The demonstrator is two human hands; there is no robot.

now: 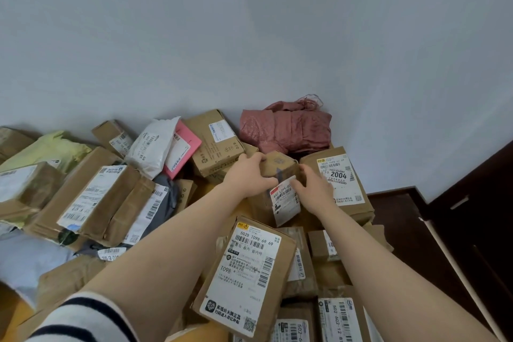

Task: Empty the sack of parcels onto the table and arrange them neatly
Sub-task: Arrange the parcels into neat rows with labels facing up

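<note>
Striped sleeve (83, 319), "T098" box (249, 272), "642" box (280, 161)

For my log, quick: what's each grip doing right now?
Left grip: holds the small brown cardboard box by its left side.
Right grip: holds the same box by its right side.

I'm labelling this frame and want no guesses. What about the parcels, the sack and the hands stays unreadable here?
Head view only:
- Small brown box: sides covered by the left hand and right hand gripping it.
- Pink sack: crumpled, contents hidden.
- Table: mostly buried under parcels.
- White-labelled box at the bottom edge: cut off by the frame.
- Fine print on labels: too small.
</note>
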